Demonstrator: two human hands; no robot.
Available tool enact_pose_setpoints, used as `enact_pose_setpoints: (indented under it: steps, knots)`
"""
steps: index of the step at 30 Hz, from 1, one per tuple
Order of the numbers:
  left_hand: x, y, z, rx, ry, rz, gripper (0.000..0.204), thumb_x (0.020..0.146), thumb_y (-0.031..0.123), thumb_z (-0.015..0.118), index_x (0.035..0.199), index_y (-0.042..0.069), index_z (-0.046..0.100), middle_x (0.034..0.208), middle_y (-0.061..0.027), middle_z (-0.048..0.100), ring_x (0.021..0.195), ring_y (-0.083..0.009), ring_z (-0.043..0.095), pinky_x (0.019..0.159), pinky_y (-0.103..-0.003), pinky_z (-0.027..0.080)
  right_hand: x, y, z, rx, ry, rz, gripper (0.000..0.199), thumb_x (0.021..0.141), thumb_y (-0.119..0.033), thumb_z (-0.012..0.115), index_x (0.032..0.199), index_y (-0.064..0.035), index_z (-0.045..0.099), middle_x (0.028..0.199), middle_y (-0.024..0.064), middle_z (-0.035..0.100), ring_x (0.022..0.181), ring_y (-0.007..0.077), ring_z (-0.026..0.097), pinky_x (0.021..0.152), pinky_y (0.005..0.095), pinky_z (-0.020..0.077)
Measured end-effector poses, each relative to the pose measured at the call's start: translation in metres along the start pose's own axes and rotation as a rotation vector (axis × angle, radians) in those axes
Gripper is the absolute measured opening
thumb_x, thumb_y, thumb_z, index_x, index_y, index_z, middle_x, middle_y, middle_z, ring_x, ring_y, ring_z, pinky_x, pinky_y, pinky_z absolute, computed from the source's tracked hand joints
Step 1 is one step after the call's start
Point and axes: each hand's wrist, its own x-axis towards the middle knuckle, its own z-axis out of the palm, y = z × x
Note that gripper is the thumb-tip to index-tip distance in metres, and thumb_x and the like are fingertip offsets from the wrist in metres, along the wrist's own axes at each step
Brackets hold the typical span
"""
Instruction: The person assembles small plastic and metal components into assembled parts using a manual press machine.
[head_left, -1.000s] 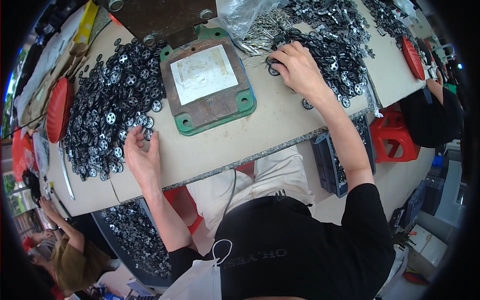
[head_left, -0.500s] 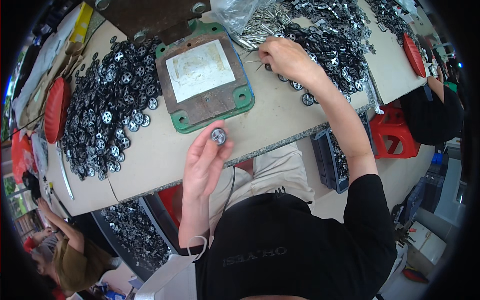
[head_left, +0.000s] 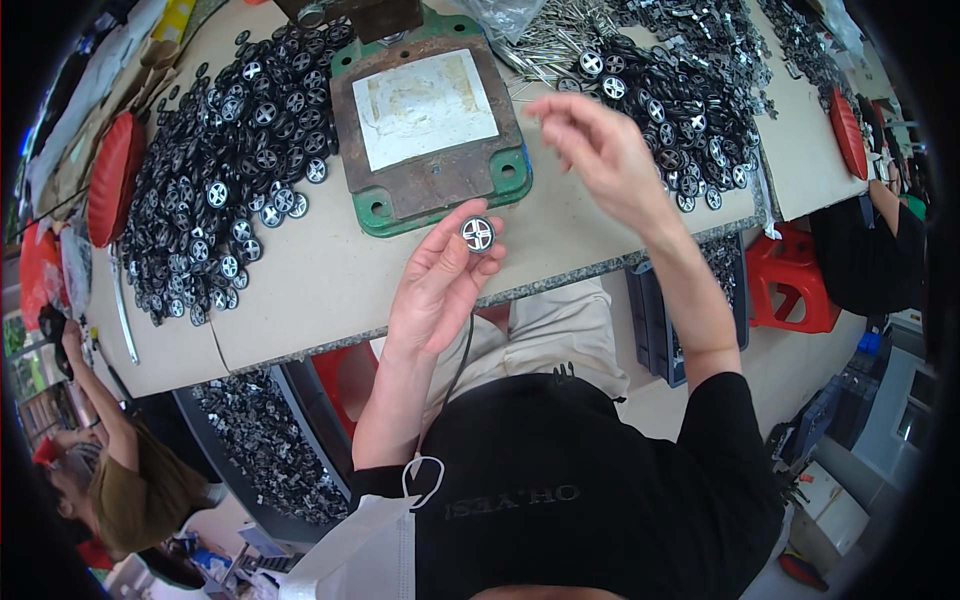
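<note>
My left hand [head_left: 440, 285], palm turned up, is closed on a small toy wheel [head_left: 478, 234] with a black tyre and silver cross-shaped spokes. Thumb and fingers grip it in front of the table press. To the right of the press, my right hand [head_left: 600, 160] is raised over the table with curled, slightly blurred fingers. Whatever may be between them is too small to make out. Beyond that hand lie a heap of thin metal pins [head_left: 550, 45] and a pile of similar wheels [head_left: 690, 130].
The press has a green base [head_left: 440, 222] and a white pad [head_left: 425, 108]. More wheels are heaped left of it [head_left: 215, 190], beside a red scoop-like tray [head_left: 115, 180]. Under the table edge stand bins of small parts [head_left: 265, 440]. A red stool [head_left: 790, 280] is at right; other people sit nearby.
My right hand has drawn back from the pin and wheel heaps, toward me and to the right. My left hand has shifted slightly up and right with the wheel. The whole view has shifted.
</note>
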Motion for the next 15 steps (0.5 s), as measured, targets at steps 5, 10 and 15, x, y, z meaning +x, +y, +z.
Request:
enact_pose_setpoints:
  steps: [5, 10, 15]
  knots:
    - [0.003, -0.002, 0.005, 0.033, 0.021, -0.001, 0.040, 0.091, 0.015, 0.052, 0.128, 0.000, 0.042, 0.114, -0.0135, 0.055, 0.099, -0.0195, 0.057, 0.086, -0.029, 0.047, -0.032, -0.016, 0.026, 0.908, -0.125, 0.262, 0.013, 0.089, -0.009, 0.055, 0.098, 0.0002, 0.054, 0.086, 0.0032, 0.060, 0.078, 0.0076, 0.058, 0.069, 0.0206, 0.0471]
    - [0.001, -0.002, 0.005, 0.038, 0.039, 0.008, 0.039, 0.091, 0.013, 0.052, 0.126, -0.001, 0.044, 0.114, -0.0144, 0.056, 0.097, -0.0204, 0.058, 0.086, -0.029, 0.048, -0.039, -0.017, 0.038, 0.937, -0.107, 0.251, 0.013, 0.089, -0.008, 0.055, 0.098, 0.0011, 0.053, 0.085, 0.0043, 0.060, 0.077, 0.0081, 0.058, 0.070, 0.0209, 0.0472]
    - [0.001, -0.002, 0.008, 0.023, 0.037, 0.020, 0.039, 0.091, 0.012, 0.052, 0.125, -0.002, 0.044, 0.113, -0.0144, 0.056, 0.096, -0.0208, 0.059, 0.086, -0.030, 0.048, -0.042, -0.018, 0.043, 0.880, -0.090, 0.221, 0.012, 0.089, -0.007, 0.056, 0.097, 0.0016, 0.053, 0.085, 0.0038, 0.061, 0.077, 0.0077, 0.058, 0.071, 0.0217, 0.0474]
